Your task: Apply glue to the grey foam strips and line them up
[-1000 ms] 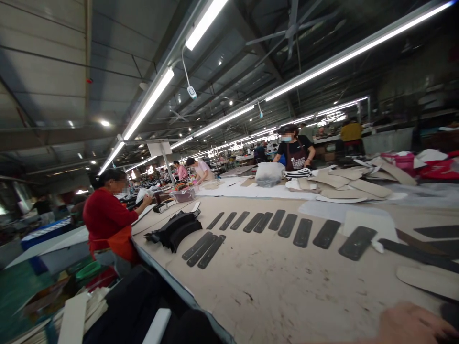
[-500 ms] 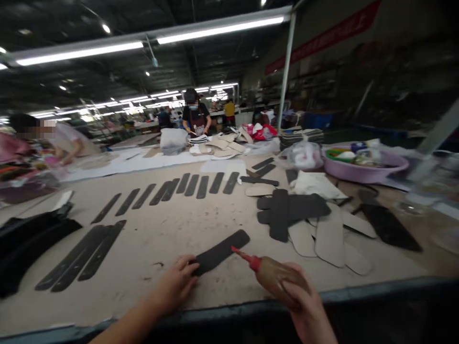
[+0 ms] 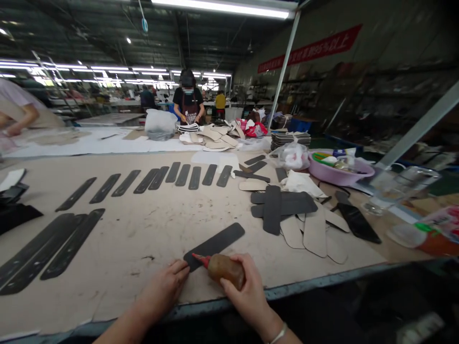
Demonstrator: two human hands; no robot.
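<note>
My right hand (image 3: 247, 282) grips a brown glue bottle (image 3: 225, 270) with a red pointed nozzle, tipped to the left. The nozzle tip is over the near-left end of a dark strip with rounded corners (image 3: 218, 242). The fingers of my left hand (image 3: 168, 282) are drawn together and press on that same end of the strip against the table. Several dark strips (image 3: 157, 177) lie in a row farther back, with shiny marks on some. Three more strips (image 3: 73, 243) lie side by side on the left. To the right, dark strips (image 3: 273, 210) are stacked crosswise.
Beige pieces (image 3: 315, 234) lie beside the stack. A purple basin (image 3: 340, 177), a clear plastic bag (image 3: 292, 155) and a tilted clear jar (image 3: 405, 188) stand at the right. Black material (image 3: 17, 217) sits at the left edge. A masked co-worker (image 3: 188, 100) stands across the table.
My right hand has brought the bottle left along the strip, so its nozzle moved from the far end to near my left fingers. The camera view has shifted.
</note>
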